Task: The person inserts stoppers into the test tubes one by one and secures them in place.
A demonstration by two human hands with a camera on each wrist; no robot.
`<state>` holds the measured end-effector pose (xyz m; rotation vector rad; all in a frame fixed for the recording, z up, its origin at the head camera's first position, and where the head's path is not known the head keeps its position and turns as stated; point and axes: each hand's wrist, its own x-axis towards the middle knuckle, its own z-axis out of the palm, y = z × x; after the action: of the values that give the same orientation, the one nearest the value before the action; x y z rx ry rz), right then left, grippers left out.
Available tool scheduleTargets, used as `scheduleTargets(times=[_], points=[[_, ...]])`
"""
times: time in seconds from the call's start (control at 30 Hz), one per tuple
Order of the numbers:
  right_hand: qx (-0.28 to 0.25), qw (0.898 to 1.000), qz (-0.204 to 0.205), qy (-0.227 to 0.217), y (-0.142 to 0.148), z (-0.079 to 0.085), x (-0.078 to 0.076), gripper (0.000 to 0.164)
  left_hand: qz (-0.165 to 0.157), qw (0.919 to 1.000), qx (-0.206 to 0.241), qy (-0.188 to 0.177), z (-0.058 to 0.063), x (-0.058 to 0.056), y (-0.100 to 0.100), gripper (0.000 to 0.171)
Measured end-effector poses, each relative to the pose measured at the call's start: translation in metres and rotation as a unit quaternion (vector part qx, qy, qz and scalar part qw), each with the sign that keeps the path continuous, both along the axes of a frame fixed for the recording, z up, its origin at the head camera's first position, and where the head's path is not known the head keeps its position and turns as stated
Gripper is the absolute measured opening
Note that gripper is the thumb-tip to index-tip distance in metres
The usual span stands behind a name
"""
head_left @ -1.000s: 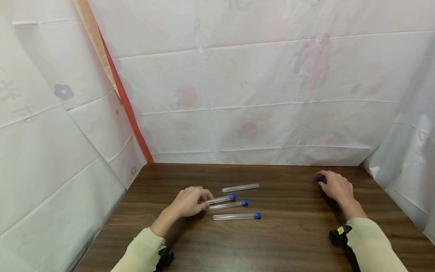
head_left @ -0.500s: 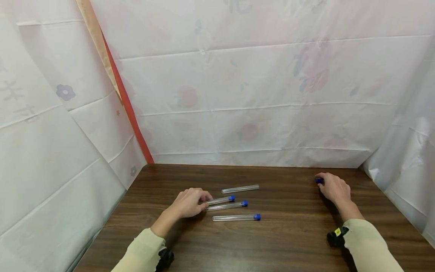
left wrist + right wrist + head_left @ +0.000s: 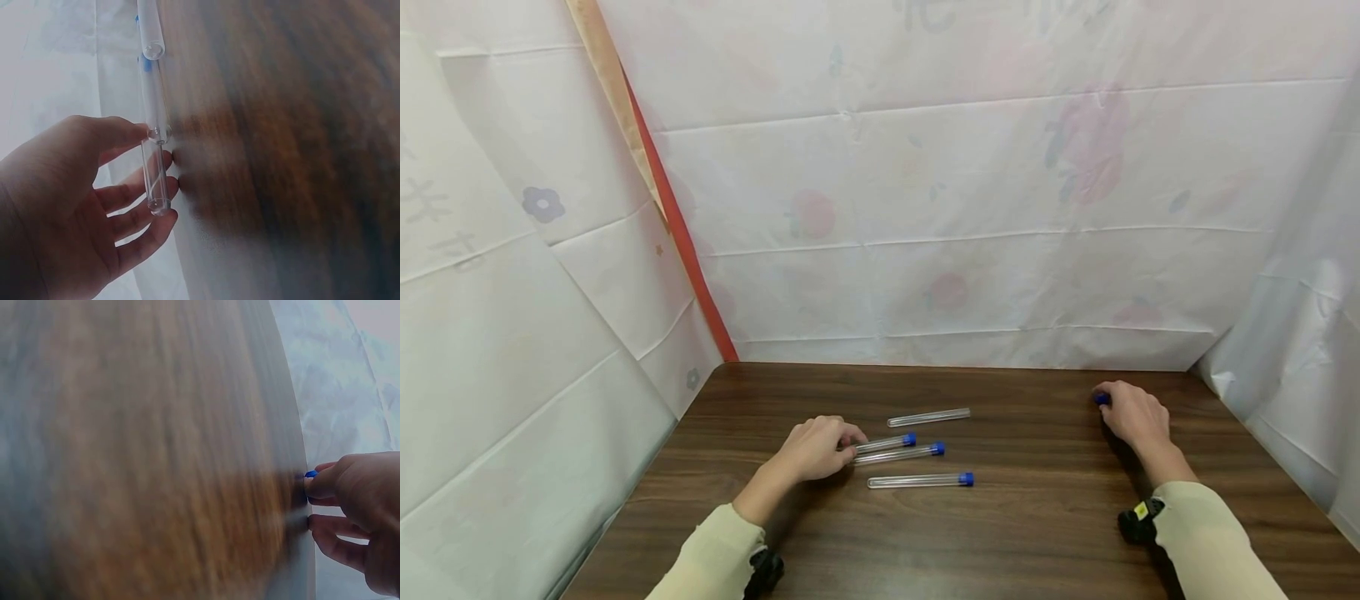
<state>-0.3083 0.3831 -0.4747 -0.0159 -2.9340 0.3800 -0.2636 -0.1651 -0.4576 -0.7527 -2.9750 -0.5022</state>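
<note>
On the left of the table, my left hand (image 3: 812, 450) has its thumb and fingers around the rounded end of a clear test tube (image 3: 886, 444) with a blue cap. Just in front lies a second capped tube (image 3: 898, 455), its closed end right by the fingertips. In the left wrist view, the held tube (image 3: 154, 178) passes between thumb and curled fingers. Nearer the front rests another capped tube (image 3: 917, 481); farther back lies an uncapped tube (image 3: 928, 417). At the far right, my right hand (image 3: 1138, 417) pinches a small blue cap (image 3: 1101, 399), mostly covered by the fingers.
The dark wooden table (image 3: 1030, 517) meets a white patterned sheet (image 3: 985, 200) along its back edge. Similar sheeting hangs at both sides. A red strip (image 3: 677, 217) slants down to the back left corner. Each wrist wears a small black camera (image 3: 1138, 525).
My right hand has shifted slightly left with the blue cap between its fingers. The left hand and the tubes stay nearly in place; the whole view has tilted a little.
</note>
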Motion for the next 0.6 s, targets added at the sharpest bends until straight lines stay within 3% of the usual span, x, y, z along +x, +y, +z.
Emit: scheduleTargets(times=[0.6], points=[[-0.013, 1.0, -0.014, 0.006, 0.0005, -0.0016, 0.0, 0.028, 0.0, 1.0, -0.007, -0.002, 0.0012, 0.0021, 0.0009, 0.019]])
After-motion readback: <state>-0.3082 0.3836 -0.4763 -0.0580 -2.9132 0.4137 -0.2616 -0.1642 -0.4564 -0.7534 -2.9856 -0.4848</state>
